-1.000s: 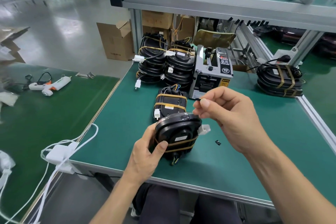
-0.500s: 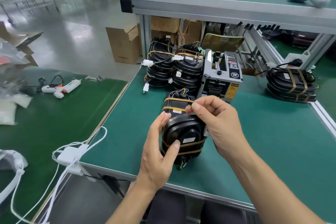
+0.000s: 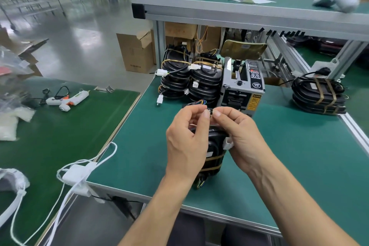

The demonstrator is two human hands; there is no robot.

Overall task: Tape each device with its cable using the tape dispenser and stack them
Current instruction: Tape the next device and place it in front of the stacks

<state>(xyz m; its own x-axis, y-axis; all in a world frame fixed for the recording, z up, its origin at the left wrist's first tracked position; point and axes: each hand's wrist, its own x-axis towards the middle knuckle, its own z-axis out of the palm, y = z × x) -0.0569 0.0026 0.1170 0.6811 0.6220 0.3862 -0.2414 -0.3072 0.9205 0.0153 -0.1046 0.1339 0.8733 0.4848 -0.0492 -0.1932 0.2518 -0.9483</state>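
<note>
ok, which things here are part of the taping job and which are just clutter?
Job: device in hand, left hand, right hand, tape dispenser, taped stacks, taped stack on the right.
Lying about: glue gun, white cable, cardboard box.

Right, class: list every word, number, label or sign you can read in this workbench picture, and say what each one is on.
No text here can be read with certainty.
Yellow warning sticker on the tape dispenser: a black triangle sign shows; the lettering is too small.
Round black badge and red control panel on the dispenser: blurred.
Cardboard box on the floor: dark print low on its face, unreadable.
White labels on the black devices: too small.
</note>
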